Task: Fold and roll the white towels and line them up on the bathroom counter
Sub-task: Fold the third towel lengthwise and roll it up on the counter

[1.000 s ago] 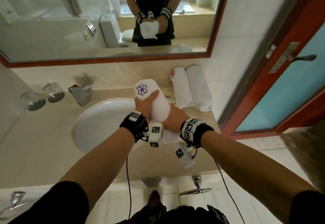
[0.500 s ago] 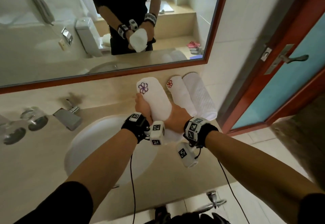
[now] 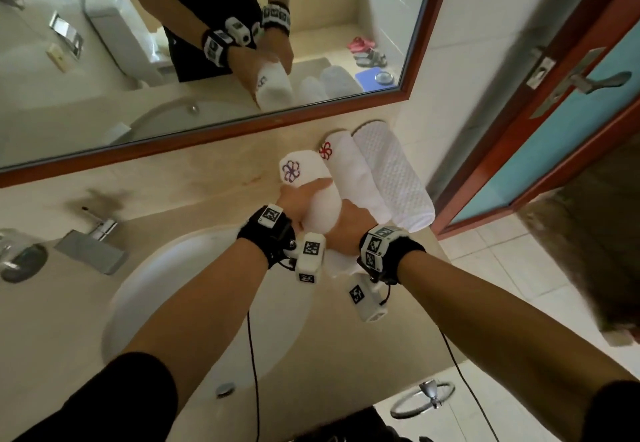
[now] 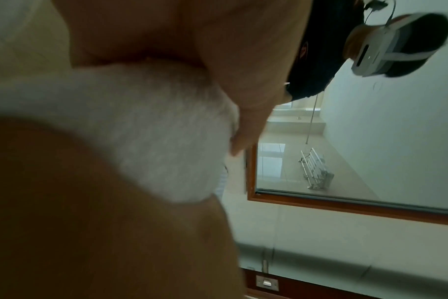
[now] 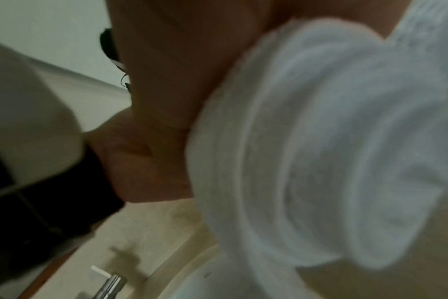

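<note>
While two rolled towels (image 3: pixel 377 178) lay just beyond the fingers, a third roll (image 3: pixel 311 195) was being placed.
It was gripped by curled left hand (image 3: pixel 300 201) and right hand (image 3: pixel 349 223).

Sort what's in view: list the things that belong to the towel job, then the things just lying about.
Job: purple-flower towel roll, gripped by left hand and right hand; red-flower towel roll; waffle towel roll; counter.

Lying about: faucet, glass, sink.
</note>
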The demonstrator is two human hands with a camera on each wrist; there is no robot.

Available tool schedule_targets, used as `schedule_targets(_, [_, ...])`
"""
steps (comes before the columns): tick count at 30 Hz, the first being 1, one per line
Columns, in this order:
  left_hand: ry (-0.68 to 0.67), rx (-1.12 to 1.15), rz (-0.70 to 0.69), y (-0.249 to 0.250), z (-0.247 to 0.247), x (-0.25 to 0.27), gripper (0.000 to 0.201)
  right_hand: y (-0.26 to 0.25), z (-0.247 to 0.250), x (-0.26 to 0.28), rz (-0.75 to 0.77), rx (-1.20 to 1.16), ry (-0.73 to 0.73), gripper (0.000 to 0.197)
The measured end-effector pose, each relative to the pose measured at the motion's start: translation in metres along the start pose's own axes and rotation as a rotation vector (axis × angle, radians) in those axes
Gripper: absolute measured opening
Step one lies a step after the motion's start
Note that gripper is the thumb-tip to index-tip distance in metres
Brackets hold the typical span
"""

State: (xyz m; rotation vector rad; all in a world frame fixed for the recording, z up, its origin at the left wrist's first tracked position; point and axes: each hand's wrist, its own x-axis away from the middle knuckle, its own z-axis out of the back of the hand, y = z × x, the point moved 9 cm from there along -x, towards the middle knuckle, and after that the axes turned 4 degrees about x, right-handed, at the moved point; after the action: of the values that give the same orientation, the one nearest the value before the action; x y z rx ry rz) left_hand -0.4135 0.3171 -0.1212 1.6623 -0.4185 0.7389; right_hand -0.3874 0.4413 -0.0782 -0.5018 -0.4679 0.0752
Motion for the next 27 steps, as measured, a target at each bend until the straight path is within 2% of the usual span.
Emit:
schedule_targets(1, [0.031, -0.027, -0.007, 0.000, 0.002, -0.013, 0.116, -0.002, 0.000, -0.007, 0.003, -0.018, -0.002, 0.038])
schedule_targets(5, [0.075, 0.030, 0.000, 0.012, 0.002, -0.032, 0.103, 0.000, 0.004, -0.035, -0.014, -0.042, 0.006, 0.032])
schedule_targets(9, [0.103, 0.064, -0.001, 0.023, 0.003, -0.059, 0.086, 0.004, 0.016, -0.058, -0.044, 0.015, -0.088, 0.049])
schedule_targets(10, [0.108, 0.080, -0.001, 0.026, 0.002, -0.065, 0.082, 0.008, 0.024, -0.068, -0.033, 0.033, -0.072, 0.056])
schedule_targets(12, [0.113, 0.033, -0.026, 0.030, -0.002, -0.078, 0.079, 0.017, 0.053, -0.079, -0.030, 0.039, 0.042, 0.055])
schedule_targets(15, [0.121, 0.040, -0.056, 0.025, -0.008, -0.094, 0.079, 0.048, 0.110, -0.093, -0.086, -0.134, 0.360, 0.030])
schedule_targets(16, [0.130, 0.053, -0.060, 0.023, -0.010, -0.096, 0.081, 0.060, 0.125, -0.098, -0.125, -0.129, 0.408, 0.029])
schedule_targets(18, [0.202, -0.010, -0.103, 0.023, -0.009, -0.097, 0.088, 0.087, 0.144, -0.113, -0.194, -0.097, 0.435, 0.040])
schedule_targets(19, [0.252, -0.120, -0.125, 0.025, -0.007, -0.095, 0.091, 0.101, 0.149, -0.120, -0.236, -0.088, 0.433, 0.050])
schedule_targets(21, [0.325, -0.331, -0.165, 0.030, -0.005, -0.092, 0.091, 0.127, 0.145, -0.135, -0.327, -0.129, 0.362, 0.075])
schedule_targets(22, [0.327, -0.360, -0.180, 0.030, -0.006, -0.091, 0.090, 0.133, 0.137, -0.139, -0.356, -0.169, 0.281, 0.088])
schedule_targets(24, [0.305, -0.308, -0.199, 0.025, -0.008, -0.090, 0.090, 0.139, 0.115, -0.149, -0.331, -0.235, 0.126, 0.113])
schedule_targets(27, [0.283, -0.247, -0.235, 0.020, -0.012, -0.085, 0.105, 0.160, 0.098, -0.174, -0.290, -0.290, 0.062, 0.135])
